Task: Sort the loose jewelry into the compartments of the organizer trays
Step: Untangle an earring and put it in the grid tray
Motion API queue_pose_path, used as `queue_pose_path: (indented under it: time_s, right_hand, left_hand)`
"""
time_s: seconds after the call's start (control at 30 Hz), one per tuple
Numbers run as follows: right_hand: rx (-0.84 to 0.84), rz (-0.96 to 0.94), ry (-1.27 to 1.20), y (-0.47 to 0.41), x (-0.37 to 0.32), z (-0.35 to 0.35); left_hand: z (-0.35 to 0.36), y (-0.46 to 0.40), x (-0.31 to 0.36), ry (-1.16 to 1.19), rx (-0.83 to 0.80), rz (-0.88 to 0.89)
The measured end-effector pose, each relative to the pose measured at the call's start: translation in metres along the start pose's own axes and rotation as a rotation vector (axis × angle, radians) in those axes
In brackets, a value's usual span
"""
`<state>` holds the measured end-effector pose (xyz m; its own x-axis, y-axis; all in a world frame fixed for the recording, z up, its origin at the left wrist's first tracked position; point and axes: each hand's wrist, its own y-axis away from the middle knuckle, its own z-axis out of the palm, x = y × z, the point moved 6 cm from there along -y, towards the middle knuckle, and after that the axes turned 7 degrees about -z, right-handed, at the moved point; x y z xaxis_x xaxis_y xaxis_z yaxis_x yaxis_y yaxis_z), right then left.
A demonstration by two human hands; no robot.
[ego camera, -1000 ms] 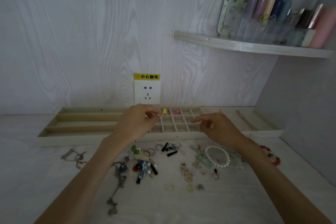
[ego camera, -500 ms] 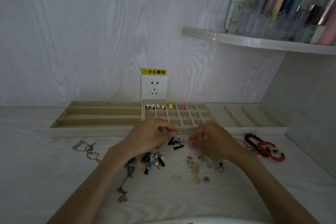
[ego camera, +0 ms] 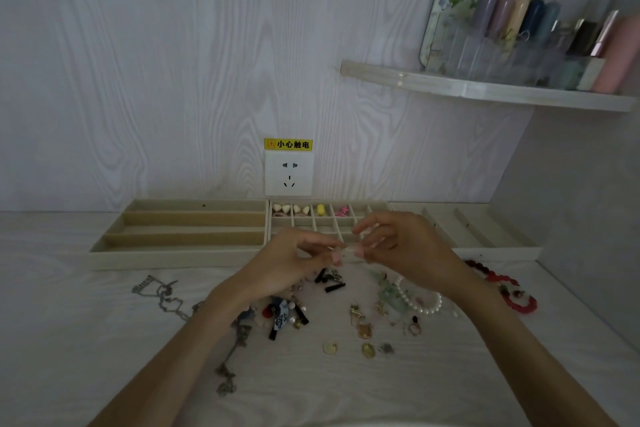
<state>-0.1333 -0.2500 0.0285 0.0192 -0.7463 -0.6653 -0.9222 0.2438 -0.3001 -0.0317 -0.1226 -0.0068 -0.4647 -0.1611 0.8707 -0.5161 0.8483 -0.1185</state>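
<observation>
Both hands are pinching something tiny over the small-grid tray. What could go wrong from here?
1. The small pale piece held between the left hand and right hand is barely visible; if dropped, it could vanish into the loose jewelry pile below.
2. It may land in a wrong cell of the beige grid tray.
3. The right forearm hovers above the white pearl bracelet and could drag it.

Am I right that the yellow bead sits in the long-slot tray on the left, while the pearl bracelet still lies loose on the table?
Not quite. The head view shows the yellow bead in the back row of the small-grid middle tray, not in the long-slot tray, whose visible slots look bare. The pearl bracelet does lie loose on the table.
</observation>
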Motion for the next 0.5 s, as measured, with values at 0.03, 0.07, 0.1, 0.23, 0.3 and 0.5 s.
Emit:
queue_pose_path:
  time_s: [0.03, 0.07, 0.1, 0.23, 0.3, 0.5]
  right_hand:
    - [0.025, 0.014, 0.000, 0.000, 0.001, -0.004]
    - [0.052, 0.022, -0.001, 0.000, 0.003, -0.007]
    - [0.080, 0.026, -0.015, -0.001, 0.004, -0.011]
    - [0.174, 0.010, -0.127, -0.009, 0.000, -0.019]
    - [0.180, -0.005, -0.160, -0.023, -0.005, -0.017]
    - [0.132, -0.007, -0.063, -0.079, -0.015, 0.014]
  left_hand:
    - [-0.002, -0.002, 0.002, -0.010, 0.002, 0.003]
    - [-0.004, -0.004, 0.005, -0.024, 0.007, 0.006]
    - [-0.008, -0.006, 0.009, -0.034, 0.022, 0.008]
    - [-0.031, -0.018, 0.023, 0.016, 0.105, 0.024]
    - [-0.047, -0.023, 0.025, -0.005, 0.165, 0.027]
    - [-0.103, -0.040, 0.005, -0.114, 0.416, -0.091]
